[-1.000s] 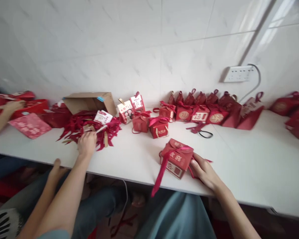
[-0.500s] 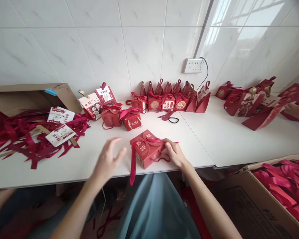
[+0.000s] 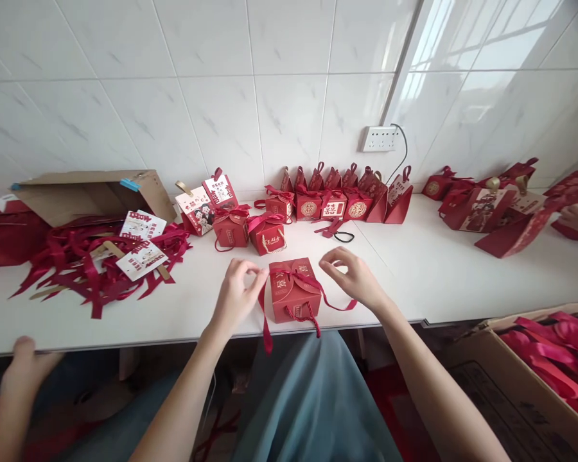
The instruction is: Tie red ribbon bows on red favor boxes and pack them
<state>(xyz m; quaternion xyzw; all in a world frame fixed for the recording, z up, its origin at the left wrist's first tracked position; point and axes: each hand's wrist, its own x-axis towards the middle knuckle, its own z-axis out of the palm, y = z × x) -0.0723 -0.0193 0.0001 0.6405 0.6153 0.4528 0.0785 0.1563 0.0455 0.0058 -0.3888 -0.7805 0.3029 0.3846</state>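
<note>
1. Currently, your left hand (image 3: 237,292) pinches the ribbon (image 3: 309,280), grip closed.
2. Your right hand (image 3: 355,277) hovers just beside the red box (image 3: 289,300), grip released.
3. Box rests near the counter (image 3: 455,273) front edge.

Bright; window reflection (image 3: 508,38) glaring on right-hand tiles (image 3: 462,131).

Red gold-lettered box (image 3: 291,310), crimson ribbon (image 3: 309,280), grey-veined white tiles (image 3: 289,115)

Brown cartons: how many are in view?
2: left carton, behind the ribbon pile; right carton, lower right, holding red ribbons. Others may be hidden.
</note>
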